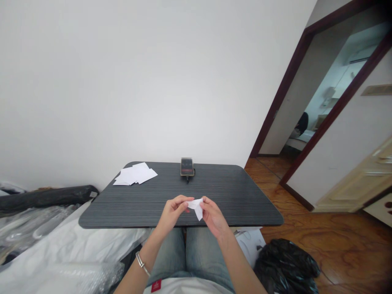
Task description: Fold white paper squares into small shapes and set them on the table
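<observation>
In the head view, a folded paper [198, 210] is held over the near side of the desk [137, 210]. Its left end is pinched by the left grip [174, 208], its right end by the right grip [213, 214]. White sheets [133, 174] are spread far left; a small device [186, 166] is set at the far edge.

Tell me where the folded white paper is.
The folded white paper is below the centre of the head view, held between the left hand and right hand, by the near edge of the dark table.
</observation>
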### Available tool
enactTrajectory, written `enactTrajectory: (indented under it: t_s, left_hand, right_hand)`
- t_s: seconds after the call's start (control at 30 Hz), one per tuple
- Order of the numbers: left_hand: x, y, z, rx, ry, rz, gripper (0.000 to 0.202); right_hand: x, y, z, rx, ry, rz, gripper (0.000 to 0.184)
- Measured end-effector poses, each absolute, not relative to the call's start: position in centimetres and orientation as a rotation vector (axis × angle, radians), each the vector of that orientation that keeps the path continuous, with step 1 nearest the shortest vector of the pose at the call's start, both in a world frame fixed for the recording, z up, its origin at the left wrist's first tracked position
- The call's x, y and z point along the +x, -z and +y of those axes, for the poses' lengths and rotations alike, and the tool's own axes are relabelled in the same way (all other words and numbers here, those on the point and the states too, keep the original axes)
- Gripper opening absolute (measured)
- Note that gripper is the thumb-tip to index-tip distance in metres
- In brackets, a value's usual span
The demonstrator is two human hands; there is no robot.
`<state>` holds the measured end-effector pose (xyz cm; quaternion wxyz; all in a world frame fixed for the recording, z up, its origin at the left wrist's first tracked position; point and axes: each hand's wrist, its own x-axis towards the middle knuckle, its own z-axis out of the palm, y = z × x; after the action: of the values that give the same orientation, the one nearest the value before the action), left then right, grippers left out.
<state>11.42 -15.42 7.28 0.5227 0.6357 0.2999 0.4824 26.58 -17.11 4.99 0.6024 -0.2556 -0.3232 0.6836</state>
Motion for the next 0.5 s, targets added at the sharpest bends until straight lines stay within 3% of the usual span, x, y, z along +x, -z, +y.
enactTrajectory:
  t_s: [0.5]
  left_hand:
    - [12.0, -7.7, -15.6, 1.277, -1.023, 0.762, 0.034]
  right_hand:
    - [26.1, -6.0, -17.6, -0.914, -1.249, -1.083, 0.016]
